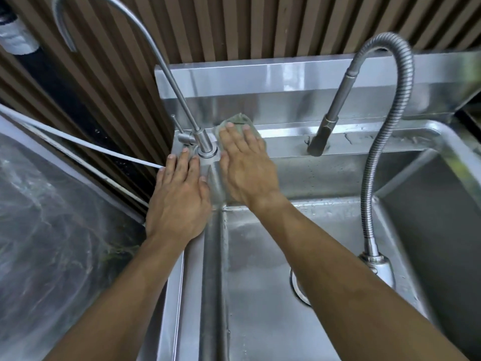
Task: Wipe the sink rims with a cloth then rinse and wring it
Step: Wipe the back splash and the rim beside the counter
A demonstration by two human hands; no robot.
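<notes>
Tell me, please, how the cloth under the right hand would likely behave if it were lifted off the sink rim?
The cloth looks thin and moulds flat beneath the right hand, so it would probably droop limply. The rim looks wet, so it may cling and drip.

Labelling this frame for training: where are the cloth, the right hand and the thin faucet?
cloth [238, 120]: head view, far edge beyond fingertips.
right hand [247, 166]: head view, its back.
thin faucet [182, 97]: head view, mid-stem.
</notes>
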